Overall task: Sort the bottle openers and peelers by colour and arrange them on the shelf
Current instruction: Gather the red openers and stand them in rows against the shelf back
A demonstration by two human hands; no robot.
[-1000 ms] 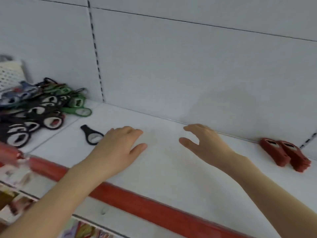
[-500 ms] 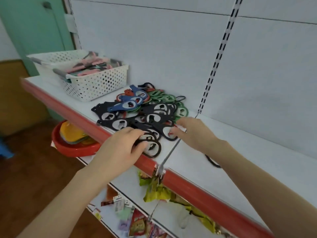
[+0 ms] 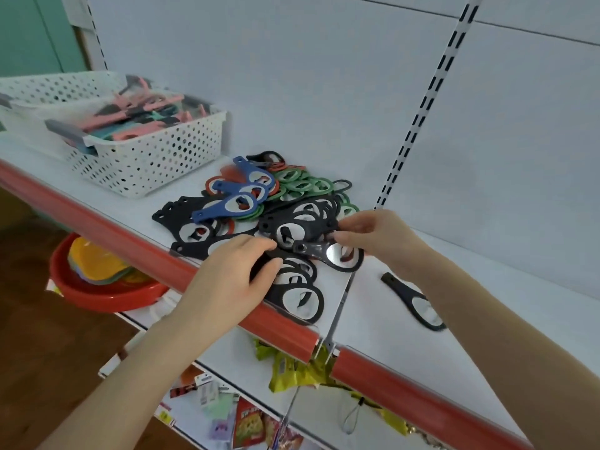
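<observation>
Openers (image 3: 259, 203) lie heaped right of the basket (image 3: 146, 164). The right hand (image 3: 380, 238) pinches a black opener (image 3: 341, 258), and the left hand (image 3: 227, 287) grips others. Gathering the blacks seems underway; next calls for lifting them free untangled.

Right of right grip (image 3: 373, 235): bare shelf (image 3: 506, 287), one loose opener (image 3: 412, 300) lying near.
Ahead of left grip (image 3: 233, 280): opener pile (image 3: 259, 203), basket (image 3: 146, 157) beyond, leftward.
Behind pile: back panel (image 3: 324, 92).

Nothing legible is showing anywhere. The red snack packet (image 3: 248, 427) and the small card tags (image 3: 207, 389) under the shelf (image 3: 367, 306) are carrying print, but it is blurring into patches of colour, and no word, number or brand is coming through.
</observation>
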